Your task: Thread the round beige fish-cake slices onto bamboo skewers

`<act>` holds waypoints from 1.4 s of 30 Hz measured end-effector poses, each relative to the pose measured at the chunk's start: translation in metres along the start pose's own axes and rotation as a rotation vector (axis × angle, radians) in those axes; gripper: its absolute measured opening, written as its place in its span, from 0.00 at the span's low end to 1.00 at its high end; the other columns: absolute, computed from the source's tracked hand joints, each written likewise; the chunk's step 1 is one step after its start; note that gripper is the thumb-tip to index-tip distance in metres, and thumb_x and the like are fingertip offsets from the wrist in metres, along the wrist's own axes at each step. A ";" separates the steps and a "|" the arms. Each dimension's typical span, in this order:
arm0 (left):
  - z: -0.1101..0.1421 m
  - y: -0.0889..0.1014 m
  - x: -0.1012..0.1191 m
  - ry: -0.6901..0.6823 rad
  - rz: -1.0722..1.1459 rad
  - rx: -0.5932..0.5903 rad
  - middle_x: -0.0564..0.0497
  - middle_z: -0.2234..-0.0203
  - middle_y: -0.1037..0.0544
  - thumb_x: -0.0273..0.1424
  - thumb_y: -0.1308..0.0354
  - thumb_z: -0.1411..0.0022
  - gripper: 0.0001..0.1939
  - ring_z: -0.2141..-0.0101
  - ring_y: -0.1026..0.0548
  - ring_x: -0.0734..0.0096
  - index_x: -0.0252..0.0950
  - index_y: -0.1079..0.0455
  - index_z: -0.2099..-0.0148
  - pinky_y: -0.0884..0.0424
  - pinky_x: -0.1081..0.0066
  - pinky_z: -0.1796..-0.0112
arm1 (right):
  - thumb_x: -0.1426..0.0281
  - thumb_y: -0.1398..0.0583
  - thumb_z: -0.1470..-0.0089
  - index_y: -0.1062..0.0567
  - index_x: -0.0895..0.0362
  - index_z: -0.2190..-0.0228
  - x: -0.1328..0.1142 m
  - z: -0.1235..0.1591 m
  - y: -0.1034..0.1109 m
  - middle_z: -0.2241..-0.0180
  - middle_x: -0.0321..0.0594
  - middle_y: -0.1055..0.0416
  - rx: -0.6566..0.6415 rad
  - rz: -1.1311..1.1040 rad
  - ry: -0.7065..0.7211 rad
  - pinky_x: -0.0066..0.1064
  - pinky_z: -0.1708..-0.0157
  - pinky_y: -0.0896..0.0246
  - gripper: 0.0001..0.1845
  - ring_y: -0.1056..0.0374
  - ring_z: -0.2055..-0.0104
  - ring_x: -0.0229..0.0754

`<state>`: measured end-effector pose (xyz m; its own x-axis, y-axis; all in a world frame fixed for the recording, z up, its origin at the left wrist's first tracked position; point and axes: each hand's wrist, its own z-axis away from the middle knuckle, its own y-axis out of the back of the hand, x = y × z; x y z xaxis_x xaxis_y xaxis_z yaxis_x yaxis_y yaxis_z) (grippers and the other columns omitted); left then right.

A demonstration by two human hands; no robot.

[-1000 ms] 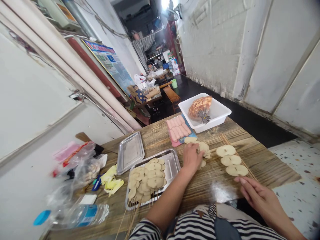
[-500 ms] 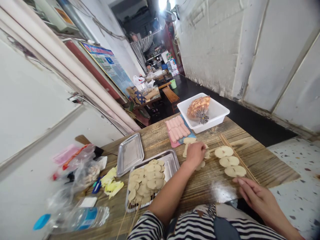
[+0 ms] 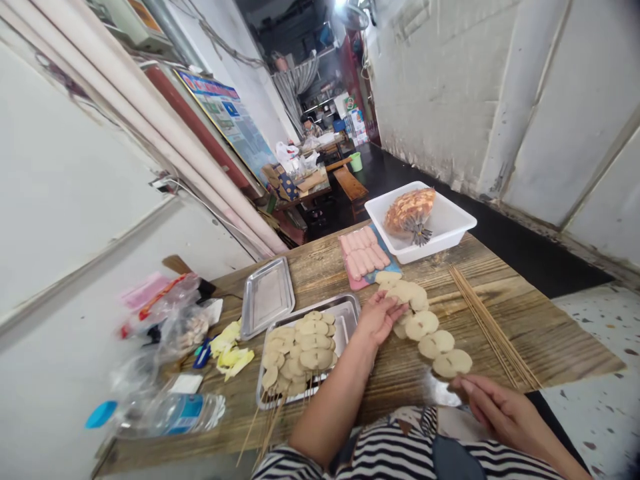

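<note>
My right hand (image 3: 495, 403) is closed in a pinch at the lower end of a skewer. Several pale oval slices (image 3: 436, 344) that look like potato are threaded in a row on it. My left hand (image 3: 380, 319) lies beside a loose pile of similar slices (image 3: 407, 291), palm partly turned up. Its fingers are slightly bent and apart, with the tips at the edge of the pile; I make out nothing held in them. Left of that arm, a metal tray (image 3: 350, 320) bears a heap of finished slice skewers (image 3: 300, 347), their sticks pointing towards me.
Bare bamboo skewers (image 3: 493, 327) lie at the right of the wooden table (image 3: 560, 333). Behind the pile are a pack of pink sausages (image 3: 364, 253) and a white tub (image 3: 453, 233) with skewered food. A second metal tray (image 3: 267, 297), yellow scraps (image 3: 235, 360) and a bottle (image 3: 170, 413) stand left.
The right hand has brought the threaded slices left, away from the bare skewers and against the pile. The left hand has drawn back from over the pile to its left side, its fingers loosening.
</note>
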<state>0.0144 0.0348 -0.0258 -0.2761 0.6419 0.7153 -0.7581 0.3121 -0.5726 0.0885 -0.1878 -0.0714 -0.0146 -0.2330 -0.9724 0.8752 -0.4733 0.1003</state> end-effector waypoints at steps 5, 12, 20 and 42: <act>0.003 -0.003 0.004 -0.036 0.052 -0.003 0.49 0.69 0.25 0.17 0.42 0.52 0.15 0.66 0.25 0.70 0.32 0.37 0.62 0.31 0.61 0.56 | 0.52 0.45 0.53 0.24 0.58 0.68 0.005 0.002 -0.005 0.86 0.32 0.40 0.048 -0.011 -0.012 0.24 0.85 0.51 0.23 0.47 0.84 0.34; 0.006 -0.009 0.005 -0.083 0.073 0.006 0.48 0.69 0.24 0.21 0.40 0.51 0.11 0.67 0.25 0.71 0.31 0.35 0.64 0.30 0.62 0.57 | 0.51 0.45 0.53 0.23 0.57 0.69 0.008 0.001 -0.005 0.88 0.31 0.42 0.076 -0.021 -0.014 0.24 0.86 0.51 0.23 0.47 0.85 0.34; 0.008 -0.012 0.004 -0.080 0.055 0.023 0.49 0.71 0.24 0.21 0.40 0.51 0.11 0.71 0.25 0.72 0.32 0.36 0.63 0.29 0.63 0.59 | 0.51 0.43 0.55 0.23 0.56 0.69 0.010 0.002 -0.005 0.85 0.35 0.33 0.092 -0.064 -0.026 0.23 0.86 0.48 0.22 0.45 0.85 0.34; 0.008 -0.016 0.002 -0.124 -0.076 0.070 0.51 0.71 0.27 0.27 0.36 0.56 0.16 0.75 0.29 0.78 0.32 0.35 0.64 0.31 0.74 0.71 | 0.51 0.44 0.54 0.22 0.57 0.69 0.006 0.000 -0.004 0.84 0.35 0.32 0.097 -0.025 0.013 0.23 0.85 0.50 0.23 0.46 0.85 0.33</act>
<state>0.0213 0.0260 -0.0121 -0.2837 0.5253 0.8023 -0.8176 0.3047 -0.4886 0.0847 -0.1874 -0.0780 -0.0288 -0.2092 -0.9774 0.8234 -0.5594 0.0955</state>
